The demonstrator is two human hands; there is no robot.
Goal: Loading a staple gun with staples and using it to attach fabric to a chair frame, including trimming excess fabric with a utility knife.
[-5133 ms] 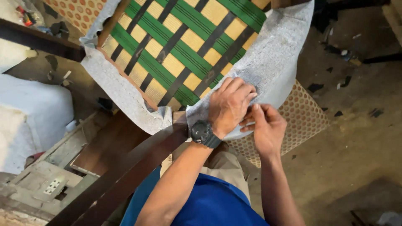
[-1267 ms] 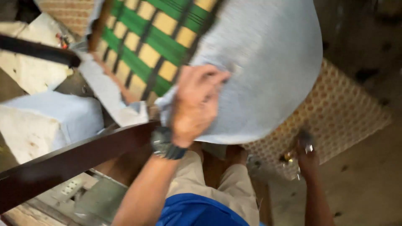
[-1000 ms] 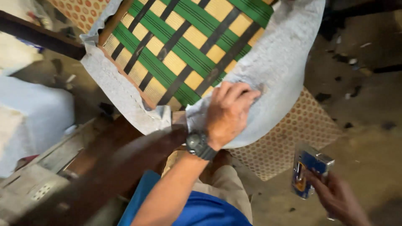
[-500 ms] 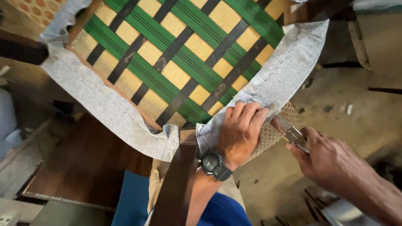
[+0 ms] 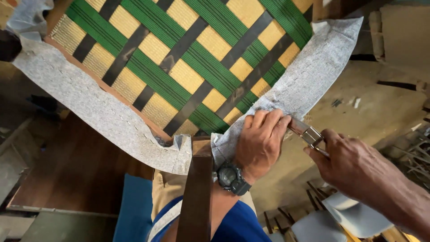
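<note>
An upturned chair seat shows woven green, black and tan webbing [image 5: 192,67] with grey fabric [image 5: 309,76] folded over its edges. My left hand [image 5: 260,141], with a dark wristwatch, presses the grey fabric flat on the seat's near corner. My right hand [image 5: 354,168] grips a metal staple gun [image 5: 307,132]; its nose touches the fabric right beside my left fingertips. A dark wooden chair leg [image 5: 195,197] rises toward me just left of my left wrist.
A dusty concrete floor [image 5: 380,107] lies to the right, with wood scraps [image 5: 421,166] and pale foam pieces [image 5: 340,219] at the lower right. A brown wooden board [image 5: 76,166] and a blue panel [image 5: 132,210] sit at the lower left.
My right hand let go of the fabric, fetched the staple gun from the floor at the right and brought it up to the fabric edge. My left hand kept pressing the corner.
</note>
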